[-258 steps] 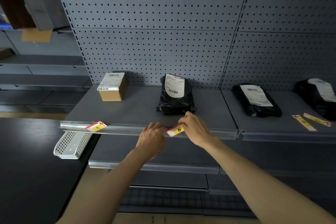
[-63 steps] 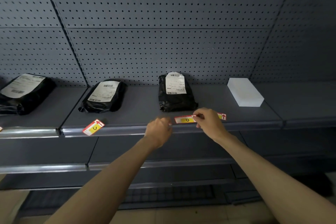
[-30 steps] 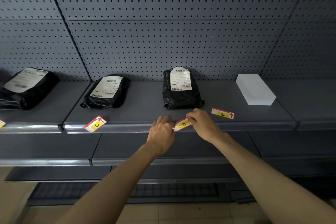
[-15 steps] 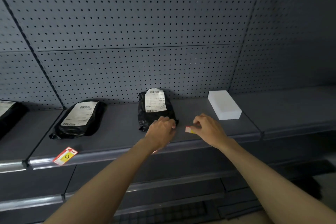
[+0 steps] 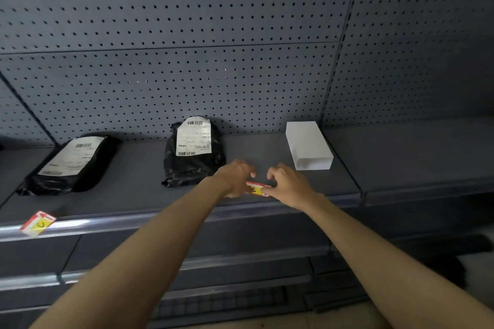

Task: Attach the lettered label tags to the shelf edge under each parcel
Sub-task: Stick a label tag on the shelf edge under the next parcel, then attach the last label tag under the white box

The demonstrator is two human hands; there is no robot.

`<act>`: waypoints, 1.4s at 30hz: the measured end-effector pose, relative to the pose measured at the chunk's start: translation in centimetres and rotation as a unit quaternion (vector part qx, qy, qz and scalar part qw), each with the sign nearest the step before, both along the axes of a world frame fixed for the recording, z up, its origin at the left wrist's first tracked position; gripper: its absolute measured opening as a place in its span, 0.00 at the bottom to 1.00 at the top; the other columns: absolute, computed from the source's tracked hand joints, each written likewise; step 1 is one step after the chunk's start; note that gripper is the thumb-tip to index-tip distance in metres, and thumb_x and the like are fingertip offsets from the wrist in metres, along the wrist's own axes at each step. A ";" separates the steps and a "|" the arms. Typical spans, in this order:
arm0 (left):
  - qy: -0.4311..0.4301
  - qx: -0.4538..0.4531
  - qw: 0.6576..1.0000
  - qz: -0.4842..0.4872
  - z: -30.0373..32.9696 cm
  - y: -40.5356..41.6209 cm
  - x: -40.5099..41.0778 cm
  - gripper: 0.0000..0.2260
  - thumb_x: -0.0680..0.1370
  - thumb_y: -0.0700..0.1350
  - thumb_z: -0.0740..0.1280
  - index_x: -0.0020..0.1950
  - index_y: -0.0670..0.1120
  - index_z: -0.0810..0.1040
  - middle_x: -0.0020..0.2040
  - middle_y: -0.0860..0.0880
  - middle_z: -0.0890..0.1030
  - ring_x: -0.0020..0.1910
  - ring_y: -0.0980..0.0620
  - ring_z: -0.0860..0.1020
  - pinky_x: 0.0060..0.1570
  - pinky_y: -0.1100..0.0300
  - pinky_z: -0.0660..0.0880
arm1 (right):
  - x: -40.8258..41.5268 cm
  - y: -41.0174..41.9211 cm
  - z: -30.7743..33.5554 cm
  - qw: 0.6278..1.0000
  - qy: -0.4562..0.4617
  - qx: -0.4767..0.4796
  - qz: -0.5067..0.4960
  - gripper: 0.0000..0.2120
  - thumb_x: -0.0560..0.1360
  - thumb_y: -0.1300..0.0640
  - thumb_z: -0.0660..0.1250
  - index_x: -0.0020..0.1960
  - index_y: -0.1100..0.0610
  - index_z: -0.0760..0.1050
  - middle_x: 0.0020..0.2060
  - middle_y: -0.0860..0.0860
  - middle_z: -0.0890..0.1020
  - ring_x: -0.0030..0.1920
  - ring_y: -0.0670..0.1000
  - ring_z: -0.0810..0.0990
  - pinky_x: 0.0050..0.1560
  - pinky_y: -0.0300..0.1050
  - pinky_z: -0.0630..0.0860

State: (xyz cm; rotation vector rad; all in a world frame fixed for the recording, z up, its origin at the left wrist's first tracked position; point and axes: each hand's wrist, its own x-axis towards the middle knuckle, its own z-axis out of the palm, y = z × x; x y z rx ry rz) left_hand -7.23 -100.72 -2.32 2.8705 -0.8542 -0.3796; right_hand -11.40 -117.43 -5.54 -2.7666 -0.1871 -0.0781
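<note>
Here, from the head camera, both bare arms reach to the front of the grey shelf (image 5: 133,195). The left hand (image 5: 235,177) and right hand (image 5: 287,185) meet over a red-and-yellow label tag (image 5: 258,189), each grip curled onto one end of it: the left fingers over its left end, the right thumb and fingers pinching its right end. The tag lies near the shelf's front edge, between the middle black parcel (image 5: 193,152) and the white box (image 5: 307,145) (its letter is hidden by the fingers). Further left another black parcel (image 5: 72,164) lies flat with its white shipping sheet up, and below it a second label tag marked C (image 5: 38,223) sits tilted on the shiny shelf edge strip (image 5: 107,224). Behind everything stands the grey pegboard back panel (image 5: 187,35). Lower shelves (image 5: 240,259) run underneath, and a strip of pale floor shows at the bottom right.
</note>
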 end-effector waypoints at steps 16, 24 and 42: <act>-0.009 -0.122 0.990 0.069 -1.8 1.1 0.5 0.12 0.77 0.44 0.68 0.59 0.44 0.75 0.58 0.43 0.80 0.57 0.42 0.78 0.57 0.51 0.75 | 1.7 1.0 -0.6 0.995 0.014 0.103 0.003 0.07 0.73 0.61 0.70 0.46 0.56 0.72 0.41 0.52 0.80 0.40 0.53 0.79 0.36 0.46 0.75; -0.036 -0.211 0.976 0.049 0.8 -2.5 -2.2 0.08 0.78 0.47 0.67 0.54 0.46 0.81 0.52 0.44 0.83 0.52 0.43 0.79 0.52 0.48 0.77 | -2.0 -3.6 3.3 0.985 -0.037 0.168 -0.029 0.05 0.74 0.66 0.68 0.46 0.61 0.82 0.40 0.51 0.80 0.34 0.45 0.76 0.35 0.35 0.71; -0.190 -0.074 0.979 0.025 -4.7 -12.0 -8.7 0.14 0.81 0.48 0.59 0.55 0.42 0.80 0.57 0.44 0.79 0.59 0.44 0.73 0.59 0.51 0.71 | -7.4 -15.5 1.6 0.990 -0.077 0.110 -0.031 0.05 0.76 0.65 0.67 0.48 0.60 0.82 0.42 0.52 0.77 0.42 0.50 0.77 0.45 0.40 0.73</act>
